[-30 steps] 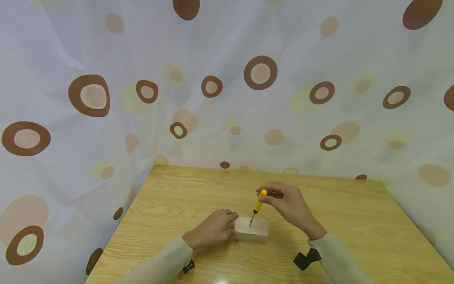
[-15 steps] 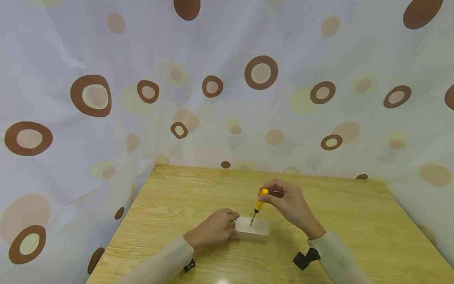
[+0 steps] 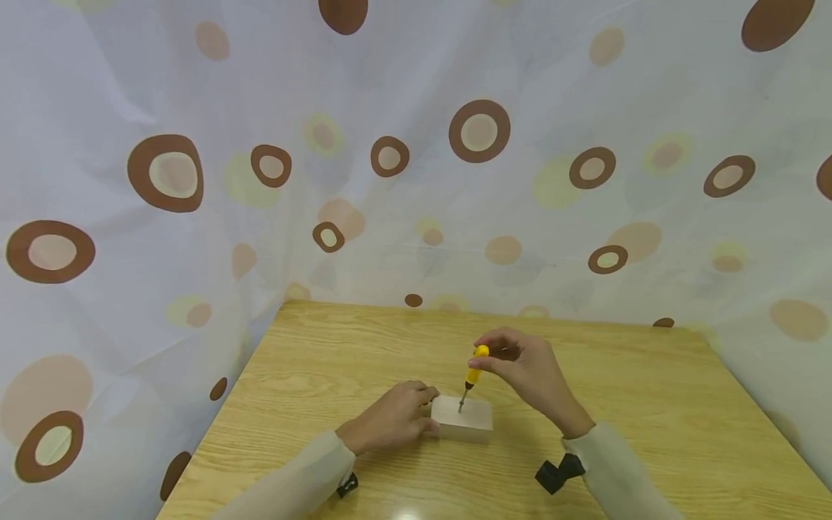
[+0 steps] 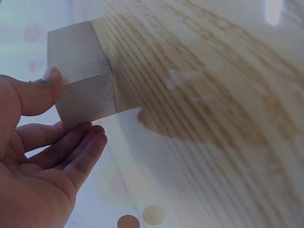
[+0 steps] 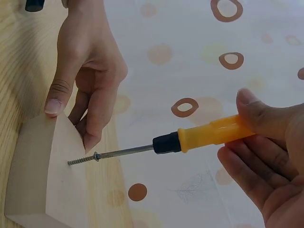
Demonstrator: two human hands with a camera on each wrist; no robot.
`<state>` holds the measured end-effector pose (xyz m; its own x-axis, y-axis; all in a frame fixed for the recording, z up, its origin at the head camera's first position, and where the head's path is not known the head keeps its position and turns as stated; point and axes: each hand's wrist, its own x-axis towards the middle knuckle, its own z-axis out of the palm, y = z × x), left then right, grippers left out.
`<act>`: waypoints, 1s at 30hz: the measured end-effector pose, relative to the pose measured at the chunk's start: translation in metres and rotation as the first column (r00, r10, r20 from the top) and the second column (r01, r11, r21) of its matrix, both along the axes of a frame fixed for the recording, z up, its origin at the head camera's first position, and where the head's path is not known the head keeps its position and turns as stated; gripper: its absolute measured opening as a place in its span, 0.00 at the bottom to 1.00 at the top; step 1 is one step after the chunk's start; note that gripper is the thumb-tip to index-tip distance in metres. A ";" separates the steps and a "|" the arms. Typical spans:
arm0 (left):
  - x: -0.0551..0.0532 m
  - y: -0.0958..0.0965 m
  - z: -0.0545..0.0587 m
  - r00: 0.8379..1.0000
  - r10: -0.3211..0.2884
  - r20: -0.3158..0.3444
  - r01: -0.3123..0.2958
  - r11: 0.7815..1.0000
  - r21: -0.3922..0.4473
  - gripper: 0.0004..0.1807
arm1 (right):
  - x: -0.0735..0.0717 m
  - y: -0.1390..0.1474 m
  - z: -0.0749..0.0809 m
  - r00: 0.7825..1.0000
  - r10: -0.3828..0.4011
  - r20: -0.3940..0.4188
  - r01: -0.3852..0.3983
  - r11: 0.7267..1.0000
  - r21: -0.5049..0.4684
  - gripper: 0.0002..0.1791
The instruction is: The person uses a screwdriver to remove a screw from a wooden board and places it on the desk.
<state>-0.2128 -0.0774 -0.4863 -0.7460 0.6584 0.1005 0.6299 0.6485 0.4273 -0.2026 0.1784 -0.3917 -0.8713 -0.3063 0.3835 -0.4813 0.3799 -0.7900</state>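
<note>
A pale wooden block (image 3: 464, 426) lies on the table, a screw (image 5: 81, 161) standing in its top face with much of the thread showing. My left hand (image 3: 393, 419) grips the block's left end, thumb on the near side and fingers on the far side; the left wrist view shows the thumb against the block (image 4: 83, 61). Between thumb and fingers, my right hand (image 3: 529, 372) holds a screwdriver (image 5: 204, 137) by its yellow handle. The screwdriver is tilted, its metal shaft meeting the screw head. Part of the handle is hidden by the right thumb.
The wood-grain table (image 3: 325, 347) reaches back to a white sheet (image 3: 416, 94) with brown and beige spots, hanging behind and along both sides. Black wrist mounts (image 3: 560, 473) sit at the sleeves, low over the table.
The right fingers and the screwdriver handle have shifted very slightly, with the tip still at the screw. The left hand and the block stay in place.
</note>
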 end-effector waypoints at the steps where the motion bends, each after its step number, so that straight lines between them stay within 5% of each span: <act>1: 0.000 0.000 0.000 1.000 -0.002 -0.001 0.002 1.000 0.001 0.30 | 0.000 0.001 0.001 1.000 0.015 0.004 -0.015 1.000 -0.008 0.11; 7: 0.000 -0.001 0.000 1.000 0.004 0.018 -0.004 1.000 0.001 0.30 | -0.003 0.006 0.005 0.984 0.170 0.043 -0.170 0.985 -0.020 0.11; 15: 0.000 -0.001 0.001 1.000 -0.001 0.008 0.001 1.000 0.000 0.30 | 0.000 0.006 0.007 0.999 0.024 0.043 -0.024 1.000 0.018 0.13; 23: 0.001 -0.001 0.001 0.999 0.012 0.030 -0.012 1.000 -0.002 0.30 | 0.000 0.005 0.008 0.992 0.128 0.022 -0.128 0.992 0.017 0.12; 30: 0.000 0.000 0.001 1.000 -0.008 0.008 0.007 1.000 0.013 0.29 | 0.001 0.003 0.005 1.000 0.014 -0.012 -0.014 1.000 0.010 0.14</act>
<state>-0.2127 -0.0778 -0.4853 -0.7418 0.6627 0.1026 0.6311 0.6382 0.4408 -0.2016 0.1811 -0.3865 -0.8624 -0.3223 0.3904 -0.4957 0.3809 -0.7805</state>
